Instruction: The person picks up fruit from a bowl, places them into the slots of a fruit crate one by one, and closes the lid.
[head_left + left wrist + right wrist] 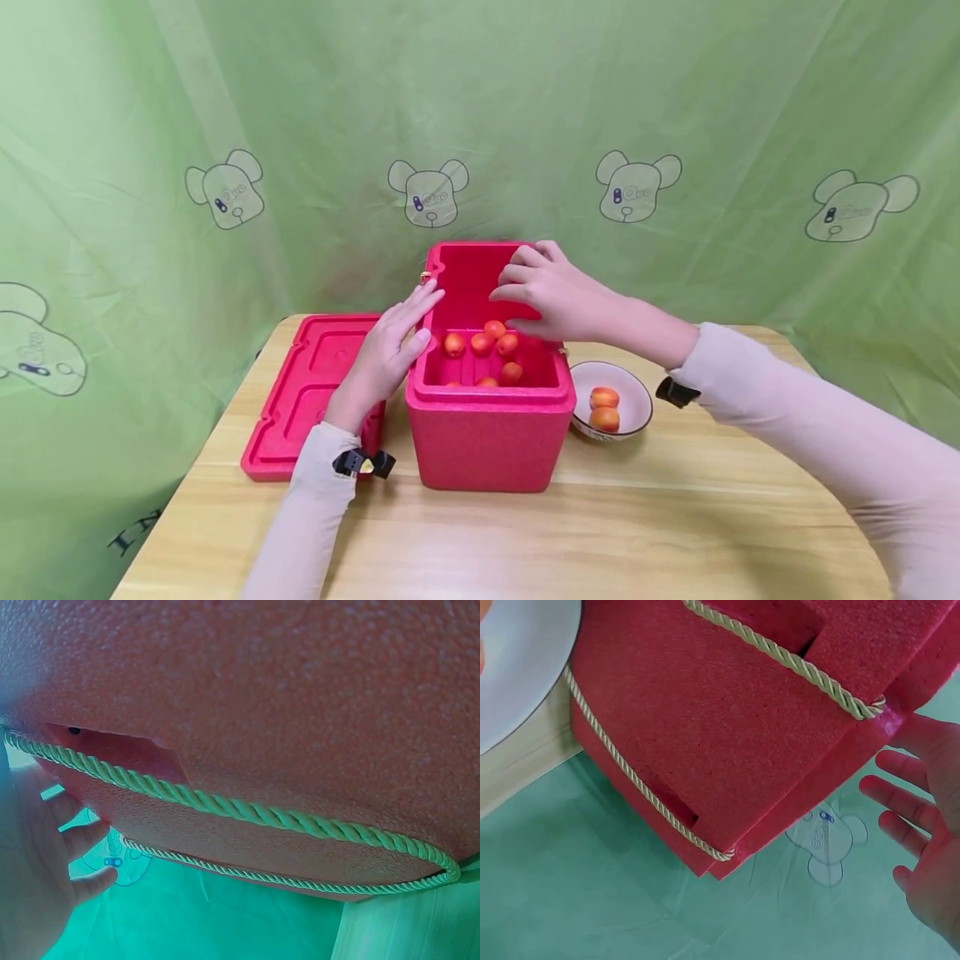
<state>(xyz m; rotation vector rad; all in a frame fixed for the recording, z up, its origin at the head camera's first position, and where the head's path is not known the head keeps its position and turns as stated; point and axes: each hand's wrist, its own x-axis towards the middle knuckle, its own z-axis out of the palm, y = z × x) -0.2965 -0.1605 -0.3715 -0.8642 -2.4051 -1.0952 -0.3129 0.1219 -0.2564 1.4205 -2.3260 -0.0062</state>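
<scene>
A red foam box [491, 446] stands uncovered at the middle of the table, with several small orange-red oval fruits [482, 343] on its floor. My left hand [386, 350] rests at the box's left rim, fingers fairly straight. Over the right rim, my right hand [558, 296] hovers with bent, spread fingers. In the right wrist view, nothing shows between the fingers [904, 802]. Right of the box, a white bowl [633, 400] with a dark rim holds two more fruits [604, 408].
The red lid [273, 450] lies on the wooden table [675, 517] left of the box, partly behind my left forearm. Twisted cord [247, 810] runs along the box's sides. A green curtain [525, 100] with bear-head prints hangs behind the table.
</scene>
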